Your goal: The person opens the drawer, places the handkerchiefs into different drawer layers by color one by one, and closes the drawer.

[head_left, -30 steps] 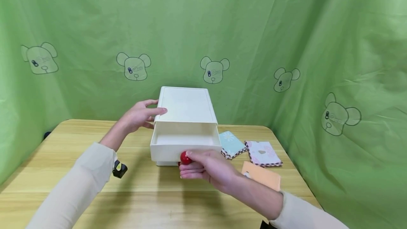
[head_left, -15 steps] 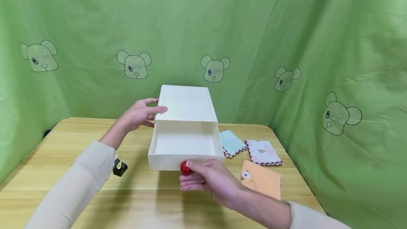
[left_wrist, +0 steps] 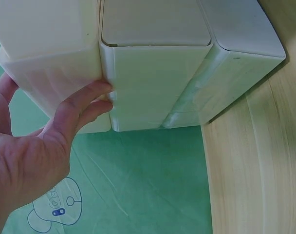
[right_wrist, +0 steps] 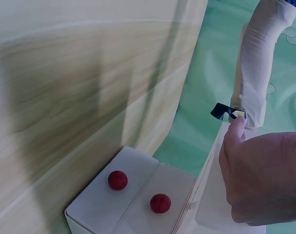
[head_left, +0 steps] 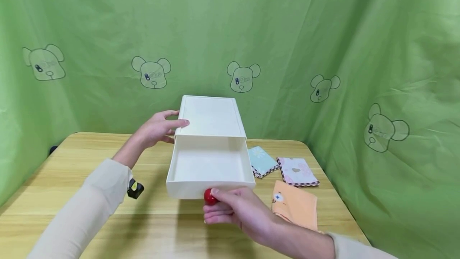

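A white drawer cabinet [head_left: 211,116] stands on the table, its top drawer [head_left: 208,163] slid well out and bare inside. My right hand [head_left: 248,215] pinches the red round knob [head_left: 209,197] on that drawer's front, thumb over it. With thumb on the top and fingers along the side, my left hand [head_left: 156,129] holds the cabinet's left side. The left wrist view shows the cabinet's stacked tiers [left_wrist: 153,83] from the side. Two lower drawers, pushed in, have red knobs [right_wrist: 118,180] in the right wrist view.
Right of the cabinet lie a folded light-blue cloth [head_left: 261,160], a white-and-pink cloth [head_left: 297,172] with a checked edge, and an orange cloth [head_left: 296,207]. The wooden table [head_left: 143,227] meets green curtains [head_left: 201,31] behind and at the sides.
My right hand has drawn the top drawer further out toward me, and more of its inside shows. The left hand has kept its hold on the cabinet.
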